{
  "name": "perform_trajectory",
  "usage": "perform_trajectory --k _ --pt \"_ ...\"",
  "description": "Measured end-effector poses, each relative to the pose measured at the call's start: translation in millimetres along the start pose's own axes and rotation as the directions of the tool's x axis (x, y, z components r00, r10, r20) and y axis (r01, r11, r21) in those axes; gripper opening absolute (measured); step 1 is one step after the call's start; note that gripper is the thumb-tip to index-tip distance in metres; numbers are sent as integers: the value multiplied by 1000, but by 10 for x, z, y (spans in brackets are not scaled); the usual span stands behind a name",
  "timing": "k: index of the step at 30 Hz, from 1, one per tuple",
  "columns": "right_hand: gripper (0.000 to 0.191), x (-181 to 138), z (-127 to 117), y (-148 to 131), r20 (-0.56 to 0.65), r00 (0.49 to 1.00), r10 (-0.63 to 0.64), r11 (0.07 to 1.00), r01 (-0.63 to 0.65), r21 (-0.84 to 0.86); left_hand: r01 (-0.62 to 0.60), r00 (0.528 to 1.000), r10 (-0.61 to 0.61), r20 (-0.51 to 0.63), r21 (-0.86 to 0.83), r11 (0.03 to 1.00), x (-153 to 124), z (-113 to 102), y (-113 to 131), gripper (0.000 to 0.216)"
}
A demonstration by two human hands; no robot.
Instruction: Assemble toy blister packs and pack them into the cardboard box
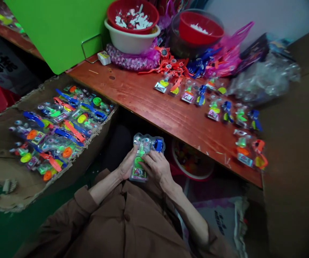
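Note:
Close to my body, a clear plastic blister tray [139,174] is held upright. Eyeball-like pieces, a green toy, a green disc, a small printed packet and a blue watch-like band [158,144] fill its hollows. My left hand [126,164] grips the tray's left edge, thumb along the side. Across the right part of the tray lies my right hand [157,165], fingers bent over the pieces; what its fingertips pinch, if anything, is hidden.
A torn cardboard box [95,143] at the left holds many filled trays. On the wooden table [143,96] several filled trays stand in a row. Behind are red bowls [111,14], orange bands [170,64] and clear plastic [267,82]. A tub [199,176] sits underneath.

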State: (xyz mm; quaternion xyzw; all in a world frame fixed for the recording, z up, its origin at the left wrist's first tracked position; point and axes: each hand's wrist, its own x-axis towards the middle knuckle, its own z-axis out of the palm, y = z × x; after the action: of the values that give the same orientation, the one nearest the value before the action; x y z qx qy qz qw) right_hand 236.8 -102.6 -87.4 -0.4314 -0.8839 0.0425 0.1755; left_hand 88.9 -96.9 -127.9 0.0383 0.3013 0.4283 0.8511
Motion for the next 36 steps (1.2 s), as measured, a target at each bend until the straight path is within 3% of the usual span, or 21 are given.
perform_trajectory --k 4,8,14,23,31,36 --pt "31 -5 33 -69 -40 998 43 999 -44 -30 27 999 -27 -24 8 1000 -12 10 14 55" --pt "26 29 -86 -7 -70 996 53 992 -44 121 6 1000 -6 5 13 1000 -59 36 41 54" --pt "19 149 -282 253 -185 951 247 963 -221 152 -39 999 40 -14 60 997 -150 89 69 56" --pt "18 406 -314 282 -117 978 171 979 -182 -93 -66 998 68 -18 75 995 -256 133 64 55" --pt "19 509 -257 361 -108 990 86 994 -93 -63 -96 995 96 3 88 992 -278 121 75 51" --pt "19 535 -247 346 -105 990 99 995 -102 -23 -94 995 95 -9 91 991 -278 116 78 49"
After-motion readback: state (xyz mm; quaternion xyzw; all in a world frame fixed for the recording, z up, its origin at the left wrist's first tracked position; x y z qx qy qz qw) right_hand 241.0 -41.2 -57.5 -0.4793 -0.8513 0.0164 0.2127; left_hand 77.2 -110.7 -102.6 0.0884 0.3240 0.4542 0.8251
